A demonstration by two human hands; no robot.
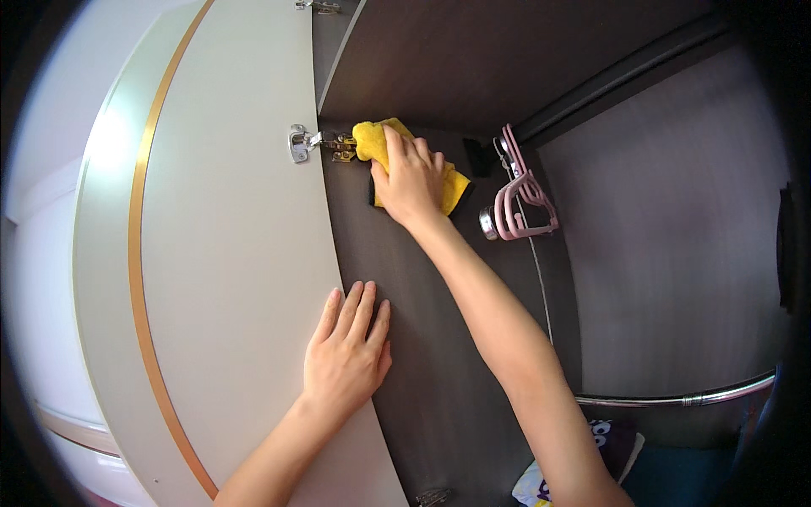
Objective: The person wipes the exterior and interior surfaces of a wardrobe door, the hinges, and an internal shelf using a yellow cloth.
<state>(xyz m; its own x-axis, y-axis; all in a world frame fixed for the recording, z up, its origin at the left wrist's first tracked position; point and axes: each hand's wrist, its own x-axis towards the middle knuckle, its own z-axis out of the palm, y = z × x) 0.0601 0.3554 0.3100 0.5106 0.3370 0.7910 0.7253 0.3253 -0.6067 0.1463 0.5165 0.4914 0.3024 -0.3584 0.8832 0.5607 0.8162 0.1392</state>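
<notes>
My right hand grips a yellow cloth with dark edging. The cloth is pressed to the dark side panel of a wardrobe, right beside a metal door hinge, and covers part of the hinge's inner end. Lower down, my left hand holds nothing and lies with its fingers a little apart at the hinged edge of the pale wardrobe door. Its fingertips reach over the dark panel; how firmly they touch it I cannot tell.
Pink hangers hang right of the cloth, near a thin white cord. A dark shelf board runs overhead. A chrome rod crosses at lower right, above patterned fabric. Another hinge sits at the bottom.
</notes>
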